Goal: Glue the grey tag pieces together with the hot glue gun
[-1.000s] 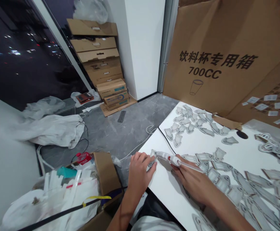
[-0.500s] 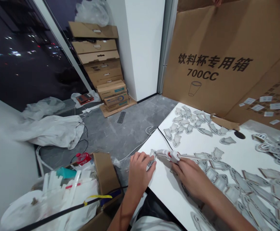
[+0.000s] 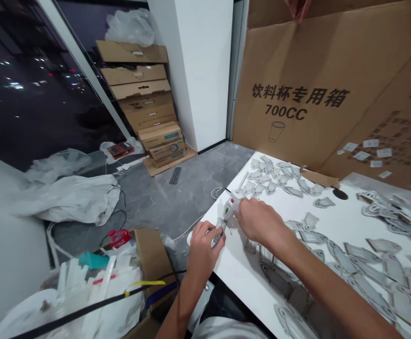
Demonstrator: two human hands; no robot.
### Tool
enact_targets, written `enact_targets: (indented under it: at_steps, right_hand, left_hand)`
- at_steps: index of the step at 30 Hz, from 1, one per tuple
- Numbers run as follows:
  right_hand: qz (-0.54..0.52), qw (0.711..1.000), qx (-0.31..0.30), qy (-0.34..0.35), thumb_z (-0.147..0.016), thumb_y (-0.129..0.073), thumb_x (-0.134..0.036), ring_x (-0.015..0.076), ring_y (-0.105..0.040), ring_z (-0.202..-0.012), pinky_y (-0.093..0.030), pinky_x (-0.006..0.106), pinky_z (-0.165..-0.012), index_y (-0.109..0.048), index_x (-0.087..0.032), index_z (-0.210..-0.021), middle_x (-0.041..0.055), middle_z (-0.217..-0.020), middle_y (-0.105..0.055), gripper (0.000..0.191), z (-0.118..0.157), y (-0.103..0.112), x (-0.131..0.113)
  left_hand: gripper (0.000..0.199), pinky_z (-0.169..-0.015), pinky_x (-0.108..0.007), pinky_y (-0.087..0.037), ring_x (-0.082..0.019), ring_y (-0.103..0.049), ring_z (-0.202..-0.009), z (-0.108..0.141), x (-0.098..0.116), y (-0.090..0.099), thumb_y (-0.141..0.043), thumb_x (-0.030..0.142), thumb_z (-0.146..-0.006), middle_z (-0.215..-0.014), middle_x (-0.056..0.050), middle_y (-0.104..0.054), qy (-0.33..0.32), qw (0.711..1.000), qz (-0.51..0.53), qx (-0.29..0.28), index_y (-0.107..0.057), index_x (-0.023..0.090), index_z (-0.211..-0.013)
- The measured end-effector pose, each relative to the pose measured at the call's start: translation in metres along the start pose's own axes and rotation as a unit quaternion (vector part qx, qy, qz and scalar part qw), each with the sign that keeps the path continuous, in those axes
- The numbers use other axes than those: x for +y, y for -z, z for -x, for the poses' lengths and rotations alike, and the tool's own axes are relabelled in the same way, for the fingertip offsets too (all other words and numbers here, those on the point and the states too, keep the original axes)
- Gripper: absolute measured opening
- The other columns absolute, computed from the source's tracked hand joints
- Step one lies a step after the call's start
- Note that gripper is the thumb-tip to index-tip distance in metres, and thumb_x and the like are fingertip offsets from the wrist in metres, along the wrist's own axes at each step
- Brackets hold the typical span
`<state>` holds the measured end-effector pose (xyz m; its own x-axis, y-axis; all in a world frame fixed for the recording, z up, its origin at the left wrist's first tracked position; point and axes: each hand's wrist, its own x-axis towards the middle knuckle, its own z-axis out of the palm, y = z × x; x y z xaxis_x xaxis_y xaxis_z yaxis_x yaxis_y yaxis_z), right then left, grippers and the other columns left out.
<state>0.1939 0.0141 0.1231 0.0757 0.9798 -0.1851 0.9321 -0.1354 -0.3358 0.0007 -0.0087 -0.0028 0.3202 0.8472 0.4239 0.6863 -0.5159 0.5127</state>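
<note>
At the table's left edge, my left hand (image 3: 204,241) pinches a small grey-white flat piece (image 3: 217,238) with a round hole at one end. My right hand (image 3: 256,217) is wrapped round a white glue gun (image 3: 230,207), and a pale stick rises from its back end. The gun's nozzle points down at the held piece; whether it touches is too small to tell. Similar grey-white pieces (image 3: 358,254) lie spread over the white table (image 3: 242,263), partly hidden under my right forearm. Another group of these pieces (image 3: 283,180) lies at the far end.
A large cardboard sheet (image 3: 297,61) stands behind the table. To the left sits an open carton (image 3: 152,252) full of scraps, with a red-labelled bottle (image 3: 118,238). Stacked flat boxes (image 3: 145,101) lean by a white pillar (image 3: 205,70). A cable (image 3: 212,193) runs over the floor.
My right hand has lifted and turned the glue gun from lying nearly level to a steeper, nose-down tilt. My left hand keeps the piece at about the same place. The view has shifted slightly.
</note>
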Motion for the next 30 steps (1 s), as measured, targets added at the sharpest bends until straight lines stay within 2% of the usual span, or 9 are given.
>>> enact_targets:
  at_steps: [5,7,10,11,15,18,23,27,30]
  right_hand:
    - [-0.119,0.959,0.250,-0.068,-0.115,-0.021,-0.040,0.0279,-0.071,-0.093,-0.052,0.038,-0.083,-0.064,-0.013,-0.103,0.0183,-0.098,-0.072,0.052,-0.013,0.011,0.023]
    - [-0.290,0.867,0.402,-0.041,-0.114,-0.027,-0.051,0.0216,-0.066,-0.079,-0.052,0.034,-0.075,-0.060,-0.018,-0.096,0.0097,-0.089,-0.068,0.050,-0.012,0.016,0.043]
    - [-0.547,0.632,0.547,0.045,-0.101,-0.060,-0.056,0.0142,-0.057,-0.064,-0.050,0.028,-0.065,-0.056,-0.023,-0.097,-0.0011,-0.083,-0.063,0.034,-0.005,0.024,0.072]
    - [-0.590,0.582,0.556,0.060,-0.098,-0.065,-0.053,0.0132,-0.057,-0.064,-0.050,0.027,-0.066,-0.056,-0.023,-0.100,-0.0026,-0.084,-0.063,0.031,-0.003,0.028,0.080]
    - [-0.695,0.478,0.533,0.072,-0.095,-0.068,-0.043,0.0141,-0.063,-0.074,-0.054,0.027,-0.069,-0.058,-0.024,-0.110,-0.0012,-0.092,-0.065,0.026,0.008,0.044,0.103]
    - [-0.741,0.454,0.487,0.088,-0.098,-0.065,-0.042,0.0158,-0.066,-0.084,-0.057,0.030,-0.073,-0.061,-0.025,-0.113,0.0024,-0.104,-0.067,0.024,0.015,0.056,0.109]
    - [-0.772,0.471,0.409,0.119,-0.098,-0.068,-0.046,0.0175,-0.068,-0.095,-0.061,0.038,-0.084,-0.066,-0.027,-0.116,0.0041,-0.124,-0.068,0.025,0.025,0.067,0.104]
    - [-0.770,0.478,0.402,0.130,-0.096,-0.072,-0.048,0.0177,-0.068,-0.095,-0.060,0.037,-0.084,-0.067,-0.028,-0.118,0.0039,-0.120,-0.069,0.031,0.031,0.074,0.103]
    - [-0.758,0.482,0.420,0.132,-0.097,-0.072,-0.049,0.0182,-0.068,-0.093,-0.059,0.037,-0.083,-0.068,-0.026,-0.116,0.0047,-0.119,-0.070,0.031,0.035,0.079,0.110]
  left_hand:
    - [0.012,-0.086,-0.038,-0.048,-0.023,-0.065,-0.094,0.001,-0.003,-0.001,-0.075,0.020,-0.094,-0.094,-0.002,-0.070,-0.023,0.999,-0.028,0.008,-0.077,0.025,-0.104]
    - [0.012,-0.084,-0.039,-0.048,-0.023,-0.065,-0.093,0.001,-0.004,0.000,-0.073,0.021,-0.095,-0.094,-0.003,-0.070,-0.036,0.998,-0.045,0.011,-0.076,0.025,-0.105]
    - [0.011,-0.083,-0.039,-0.048,-0.024,-0.066,-0.092,0.000,-0.005,0.002,-0.071,0.023,-0.097,-0.094,-0.003,-0.072,-0.044,0.997,-0.055,0.015,-0.076,0.026,-0.105]
    - [0.010,-0.083,-0.039,-0.049,-0.024,-0.066,-0.092,-0.001,-0.004,0.002,-0.070,0.023,-0.097,-0.095,-0.003,-0.072,-0.040,0.998,-0.047,0.016,-0.076,0.026,-0.105]
    - [0.009,-0.085,-0.036,-0.054,-0.022,-0.068,-0.093,-0.017,0.013,-0.001,-0.069,0.025,-0.099,-0.097,-0.004,-0.073,-0.019,0.999,0.043,0.008,-0.075,0.023,-0.104]
    - [0.010,-0.087,-0.036,-0.054,-0.021,-0.068,-0.092,-0.041,0.044,-0.017,-0.068,0.029,-0.100,-0.097,-0.004,-0.074,-0.038,0.994,0.101,-0.020,-0.076,0.024,-0.104]
    - [0.011,-0.093,-0.037,-0.053,-0.024,-0.068,-0.105,-0.099,0.098,-0.075,-0.069,0.029,-0.100,-0.104,-0.007,-0.073,-0.066,0.988,0.058,-0.127,-0.076,0.024,-0.107]
    - [0.010,-0.093,-0.037,-0.053,-0.026,-0.068,-0.105,-0.145,0.111,-0.125,-0.073,0.015,-0.091,-0.099,-0.007,-0.073,-0.061,0.980,0.013,-0.189,-0.076,0.022,-0.098]
    - [0.021,-0.095,-0.037,-0.052,-0.026,-0.069,-0.108,-0.167,0.114,-0.145,-0.074,0.010,-0.086,-0.106,-0.007,-0.075,-0.059,0.978,0.024,-0.197,-0.075,0.023,-0.103]
